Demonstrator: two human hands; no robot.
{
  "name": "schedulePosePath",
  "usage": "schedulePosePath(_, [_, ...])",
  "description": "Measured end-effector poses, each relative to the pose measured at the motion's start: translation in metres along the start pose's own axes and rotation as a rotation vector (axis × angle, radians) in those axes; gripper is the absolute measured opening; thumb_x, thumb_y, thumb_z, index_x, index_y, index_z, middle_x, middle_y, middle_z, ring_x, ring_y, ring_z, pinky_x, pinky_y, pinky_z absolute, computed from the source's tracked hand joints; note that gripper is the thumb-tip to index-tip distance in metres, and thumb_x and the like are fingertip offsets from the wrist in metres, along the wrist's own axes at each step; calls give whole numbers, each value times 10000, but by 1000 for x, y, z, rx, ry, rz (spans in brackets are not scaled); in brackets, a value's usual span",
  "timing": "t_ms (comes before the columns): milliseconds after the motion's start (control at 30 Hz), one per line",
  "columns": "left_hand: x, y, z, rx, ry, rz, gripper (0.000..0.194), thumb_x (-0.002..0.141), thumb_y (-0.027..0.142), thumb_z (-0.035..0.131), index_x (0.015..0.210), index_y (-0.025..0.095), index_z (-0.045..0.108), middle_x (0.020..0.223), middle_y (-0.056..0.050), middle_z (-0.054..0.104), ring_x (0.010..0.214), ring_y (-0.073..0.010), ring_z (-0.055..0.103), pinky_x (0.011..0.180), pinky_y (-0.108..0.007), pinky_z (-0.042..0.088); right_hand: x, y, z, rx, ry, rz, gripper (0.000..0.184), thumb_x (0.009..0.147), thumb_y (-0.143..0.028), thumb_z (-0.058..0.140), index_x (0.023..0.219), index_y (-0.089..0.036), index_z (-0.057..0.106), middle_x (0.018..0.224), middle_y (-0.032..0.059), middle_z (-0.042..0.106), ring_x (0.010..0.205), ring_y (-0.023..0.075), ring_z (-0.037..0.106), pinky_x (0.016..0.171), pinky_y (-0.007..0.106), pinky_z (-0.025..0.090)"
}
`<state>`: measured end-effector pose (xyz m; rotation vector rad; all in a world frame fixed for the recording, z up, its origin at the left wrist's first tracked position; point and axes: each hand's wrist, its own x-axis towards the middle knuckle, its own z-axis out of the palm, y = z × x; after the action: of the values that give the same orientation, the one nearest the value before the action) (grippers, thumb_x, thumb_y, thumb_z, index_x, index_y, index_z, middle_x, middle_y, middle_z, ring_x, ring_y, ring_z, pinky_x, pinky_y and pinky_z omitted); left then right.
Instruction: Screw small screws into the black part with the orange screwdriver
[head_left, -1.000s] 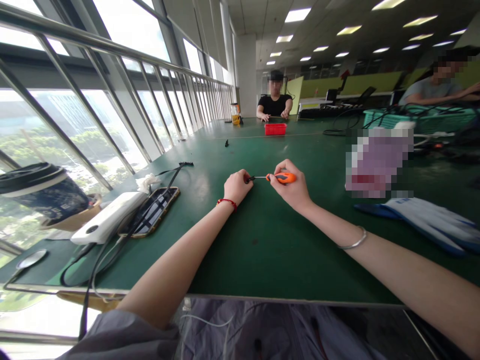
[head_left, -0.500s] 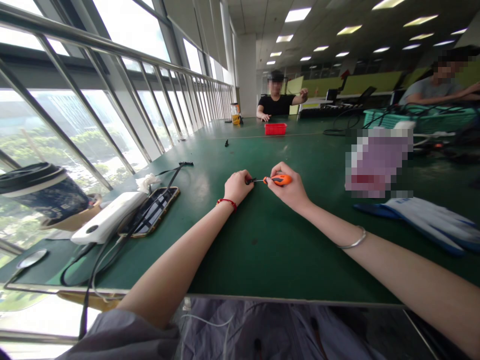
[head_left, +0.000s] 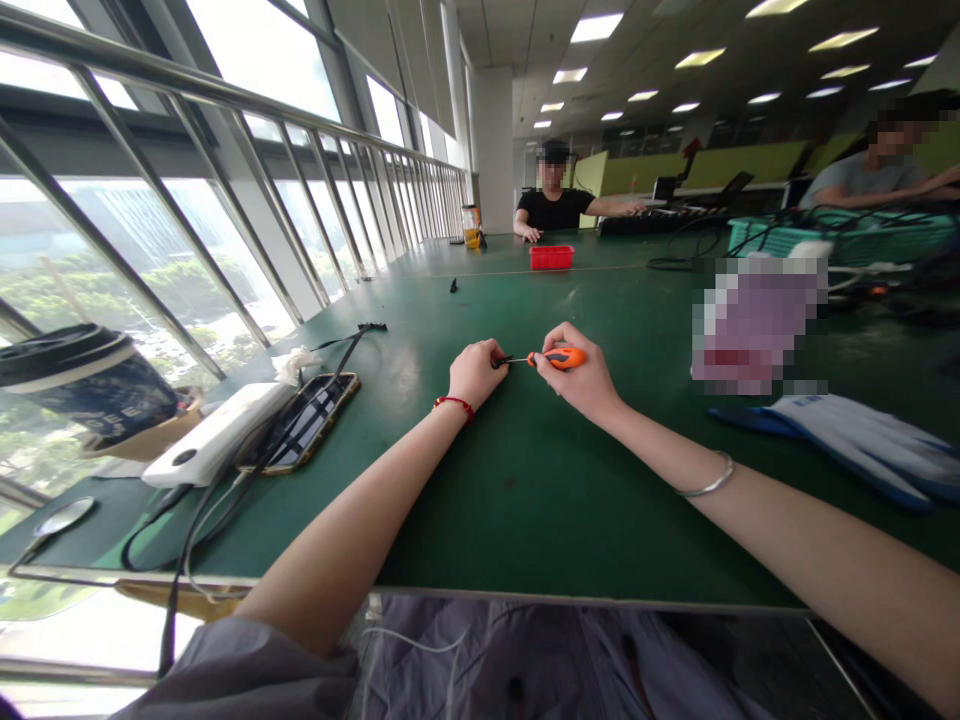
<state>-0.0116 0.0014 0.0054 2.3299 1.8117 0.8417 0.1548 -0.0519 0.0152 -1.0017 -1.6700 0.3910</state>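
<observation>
My left hand (head_left: 475, 372), with a red cord bracelet at the wrist, pinches a small black part (head_left: 501, 361) just above the green table (head_left: 540, 500). The part is mostly covered by the fingers, so its kind does not show. Opposite it, my right hand (head_left: 585, 378) is closed around the orange and black handle of a screwdriver (head_left: 564, 358). The thin metal shaft points left and its tip meets the black part. A silver bangle circles my right forearm.
On the left lie a phone (head_left: 311, 425), a white power bank (head_left: 214, 435) with cables, and a dark cup (head_left: 82, 385). White and blue gloves (head_left: 862, 440) rest at right. Farther back are a red box (head_left: 551, 258), a teal basket (head_left: 847, 240) and two people.
The screwdriver and my right hand have shifted slightly left, toward the black part. My left hand has hardly moved. The person across the table has stretched one arm out to the right.
</observation>
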Motion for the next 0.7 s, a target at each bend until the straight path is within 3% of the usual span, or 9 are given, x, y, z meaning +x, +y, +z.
schedulePosePath(267, [1,-1,0,7,-4,-3,91,758,253,582,822,206,627,915,-31,689,871,-186,606,730,-267,465,1,1,-2,177,-1,143,226,721,-375,615,716,-228,444,509,-57,520,403,115,515,393,234,404])
schedulePosePath(433, [2,-4,1,3,9,23,84,759,241,574,812,197,623,907,-38,687,849,-184,609,716,-264,462,6,5,-3,62,73,23,211,697,-347,654,656,-207,501,619,-23,557,550,114,542,508,244,442])
schedulePosePath(600, [2,-4,0,8,19,14,100,763,249,572,823,191,626,885,-48,689,819,-190,617,701,-272,465,5,7,-1,253,-33,129,249,736,-433,640,703,-208,541,496,-59,498,382,97,468,392,238,382])
schedulePosePath(700, [3,-5,0,15,12,-10,126,764,255,573,850,191,639,883,-48,692,814,-190,621,707,-272,469,4,6,-1,302,-9,137,315,799,-497,553,695,-199,554,473,-45,502,386,97,482,405,234,389])
